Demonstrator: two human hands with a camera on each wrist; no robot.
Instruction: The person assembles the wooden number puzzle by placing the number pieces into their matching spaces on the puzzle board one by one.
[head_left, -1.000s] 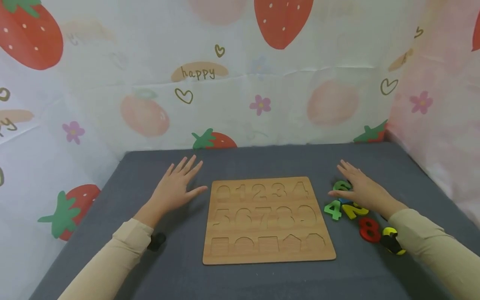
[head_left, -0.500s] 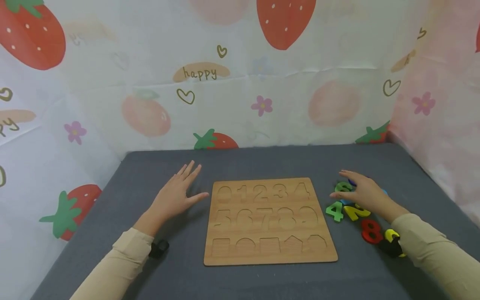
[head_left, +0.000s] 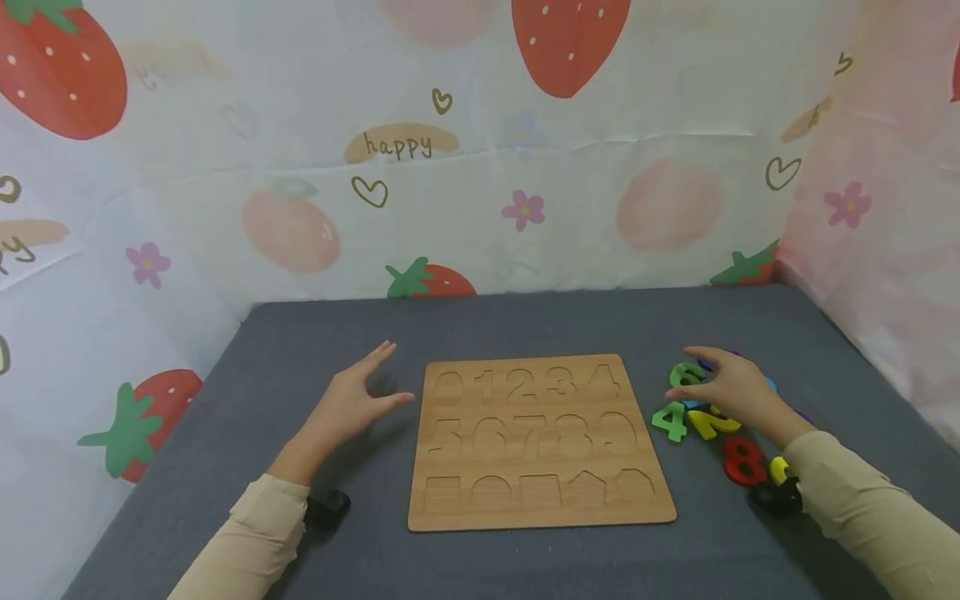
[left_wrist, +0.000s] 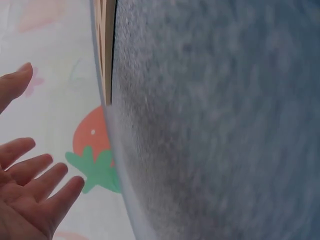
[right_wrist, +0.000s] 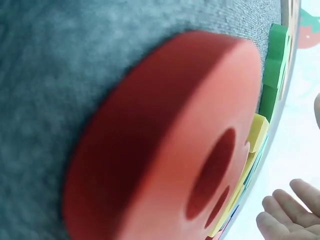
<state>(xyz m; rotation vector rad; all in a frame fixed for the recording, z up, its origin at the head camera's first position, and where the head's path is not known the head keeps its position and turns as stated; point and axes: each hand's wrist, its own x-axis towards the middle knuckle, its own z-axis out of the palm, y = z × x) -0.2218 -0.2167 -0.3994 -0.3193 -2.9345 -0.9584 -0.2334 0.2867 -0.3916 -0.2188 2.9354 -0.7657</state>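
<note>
A wooden number board (head_left: 542, 458) lies flat on the table, its recesses cut as digits 0 to 9 and outlined shapes. Left of it my left hand (head_left: 347, 408) hovers with fingers straight and thumb spread, holding nothing; the left wrist view shows its parted fingers (left_wrist: 50, 182). My right hand (head_left: 738, 392) hangs over a pile of number pieces, thumb and fingers apart with nothing between them. Beneath and around it lie a green 6 (head_left: 686, 375), a green 4 (head_left: 670, 422), a yellow 2 (head_left: 712, 423) and a red 8 (head_left: 744, 462). The hand and forearm hide part of the pile.
The dark grey table (head_left: 540, 321) is backed by a strawberry-print cloth (head_left: 570, 250). A black wrist camera (head_left: 327, 508) sits under the left wrist, another camera (head_left: 777, 498) under the right. A yellow piece (head_left: 780, 469) shows behind the latter, and blue pieces peek out beyond the right hand.
Both hands have drawn slightly nearer and lower, their spread fingers coming closer together. The right hand now uncovers blue pieces at the back of the pile. The board and number pieces stay put.
</note>
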